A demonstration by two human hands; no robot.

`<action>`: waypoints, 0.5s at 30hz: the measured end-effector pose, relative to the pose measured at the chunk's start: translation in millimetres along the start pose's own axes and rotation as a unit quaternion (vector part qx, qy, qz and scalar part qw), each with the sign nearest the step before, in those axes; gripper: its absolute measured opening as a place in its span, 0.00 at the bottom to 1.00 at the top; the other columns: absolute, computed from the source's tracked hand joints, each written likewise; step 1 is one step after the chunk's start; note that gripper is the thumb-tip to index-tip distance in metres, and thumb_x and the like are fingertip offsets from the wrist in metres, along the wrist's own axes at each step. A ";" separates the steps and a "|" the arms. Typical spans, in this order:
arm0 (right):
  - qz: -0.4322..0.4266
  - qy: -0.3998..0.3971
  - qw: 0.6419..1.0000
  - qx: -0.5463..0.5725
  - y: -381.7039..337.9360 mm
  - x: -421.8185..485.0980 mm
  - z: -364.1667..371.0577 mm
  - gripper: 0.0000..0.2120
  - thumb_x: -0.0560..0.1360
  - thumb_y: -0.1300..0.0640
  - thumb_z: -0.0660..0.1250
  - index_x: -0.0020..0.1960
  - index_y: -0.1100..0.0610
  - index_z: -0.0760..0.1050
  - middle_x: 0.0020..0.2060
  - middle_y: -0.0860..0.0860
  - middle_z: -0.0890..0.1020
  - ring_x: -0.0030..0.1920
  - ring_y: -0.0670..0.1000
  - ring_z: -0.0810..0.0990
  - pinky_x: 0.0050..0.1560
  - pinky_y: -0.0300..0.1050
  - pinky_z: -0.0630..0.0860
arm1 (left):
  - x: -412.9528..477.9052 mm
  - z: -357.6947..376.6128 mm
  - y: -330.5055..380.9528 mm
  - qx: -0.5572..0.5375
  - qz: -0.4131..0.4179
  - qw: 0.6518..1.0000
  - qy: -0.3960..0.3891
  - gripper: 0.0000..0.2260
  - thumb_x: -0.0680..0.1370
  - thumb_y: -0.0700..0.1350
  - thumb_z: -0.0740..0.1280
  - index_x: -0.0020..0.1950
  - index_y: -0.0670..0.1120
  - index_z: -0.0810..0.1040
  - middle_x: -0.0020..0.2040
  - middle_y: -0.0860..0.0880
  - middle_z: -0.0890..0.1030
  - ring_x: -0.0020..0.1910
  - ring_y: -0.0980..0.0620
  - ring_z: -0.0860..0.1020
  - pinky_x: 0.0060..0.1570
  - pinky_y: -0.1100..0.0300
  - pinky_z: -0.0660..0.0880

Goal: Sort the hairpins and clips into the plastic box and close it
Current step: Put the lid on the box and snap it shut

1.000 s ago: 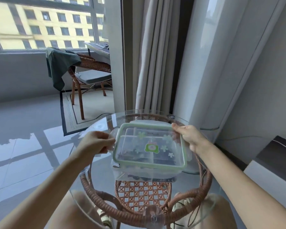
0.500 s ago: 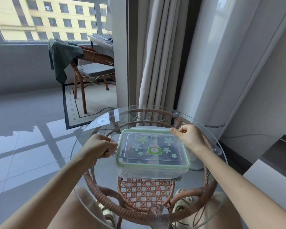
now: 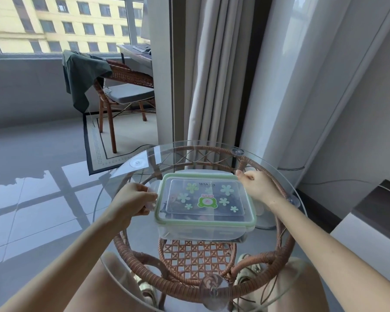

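A clear plastic box [image 3: 203, 233] stands on the round glass table [image 3: 122, 174]. Its green-rimmed lid [image 3: 205, 199], printed with flowers and a cartoon frog, lies flat on top. Dark hairpins and clips show dimly through the lid. My left hand [image 3: 133, 202] grips the clear latch flap on the box's left side. My right hand [image 3: 257, 185] pinches the lid's far right corner.
The glass top rests on a wicker frame [image 3: 189, 291] with a woven lower shelf. A wicker chair [image 3: 124, 91] draped with a green cloth stands far left near a window. Curtains [image 3: 212, 75] hang behind the table. A low dark-topped cabinet [image 3: 374, 210] stands at the right.
The lid, held tilted over the box a second ago, now lies flat on it. Both hands followed it down and stay at its left side and far right corner.
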State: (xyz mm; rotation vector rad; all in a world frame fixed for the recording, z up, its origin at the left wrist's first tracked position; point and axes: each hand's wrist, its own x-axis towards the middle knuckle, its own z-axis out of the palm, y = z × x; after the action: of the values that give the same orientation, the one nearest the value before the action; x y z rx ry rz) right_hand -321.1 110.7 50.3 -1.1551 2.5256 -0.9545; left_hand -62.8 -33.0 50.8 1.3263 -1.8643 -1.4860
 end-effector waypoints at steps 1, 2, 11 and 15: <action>0.002 0.002 1.000 0.013 2.2 -3.5 -3.3 0.20 0.78 0.42 0.55 0.33 0.53 0.68 0.30 0.49 0.73 0.34 0.51 0.71 0.36 0.45 0.64 | 0.5 0.4 -0.2 0.005 -0.001 1.000 0.000 0.03 0.72 0.39 0.69 0.40 0.40 0.79 0.35 0.43 0.79 0.32 0.51 0.76 0.27 0.65 0.74; 0.001 0.007 1.000 0.019 5.1 -8.3 -6.6 0.18 0.78 0.42 0.54 0.40 0.53 0.73 0.37 0.50 0.78 0.41 0.52 0.75 0.41 0.45 0.67 | 1.1 1.0 -0.4 0.010 -0.003 1.000 0.001 0.03 0.72 0.39 0.69 0.39 0.40 0.79 0.34 0.43 0.78 0.31 0.51 0.76 0.26 0.65 0.74; -0.055 0.013 0.998 0.010 5.6 -55.7 -12.6 0.21 0.76 0.47 0.62 0.67 0.51 0.69 0.45 0.45 0.80 0.47 0.49 0.77 0.45 0.39 0.70 | 0.1 11.1 -3.9 -0.001 0.000 1.000 0.005 0.18 0.72 0.49 0.70 0.51 0.35 0.75 0.43 0.39 0.76 0.41 0.45 0.75 0.45 0.48 0.79; -0.055 0.025 0.998 0.021 2.4 -61.0 -11.3 0.20 0.76 0.51 0.63 0.67 0.53 0.70 0.52 0.46 0.80 0.52 0.47 0.76 0.50 0.38 0.68 | -1.0 9.7 -2.3 -0.004 0.007 1.000 0.007 0.15 0.72 0.47 0.70 0.48 0.36 0.76 0.45 0.36 0.78 0.42 0.44 0.77 0.48 0.46 0.79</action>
State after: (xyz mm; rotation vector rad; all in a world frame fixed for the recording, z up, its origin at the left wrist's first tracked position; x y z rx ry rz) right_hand -286.4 162.1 52.7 -1.2842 2.4897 -1.0719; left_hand -69.0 -27.1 45.5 1.3145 -1.8538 -1.4723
